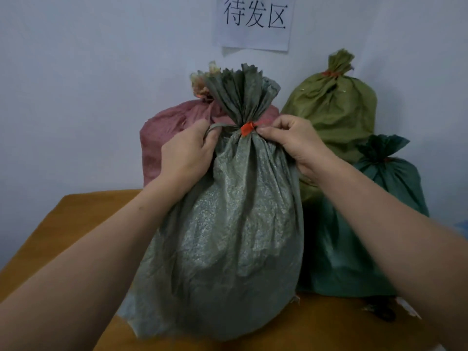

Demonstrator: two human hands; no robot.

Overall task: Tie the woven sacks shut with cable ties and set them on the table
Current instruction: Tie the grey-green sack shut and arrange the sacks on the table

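A full grey-green woven sack (228, 224) stands upright on the orange-brown table (76, 219), directly in front of me. Its neck is gathered and bound by a red cable tie (247, 128). My left hand (188, 153) grips the neck fabric on the left side of the tie. At the tie's right side, my right hand (291, 140) pinches the sack's neck with thumb and fingers curled. The sack's ruffled top fans out above the tie.
Three tied sacks stand behind against the white wall: a pink one (167, 133) at the left, an olive one (336, 110) at the right and a dark teal one (367, 224) in front of it. A paper sign (254, 21) hangs above. A dark object (382, 311) lies at the table's right.
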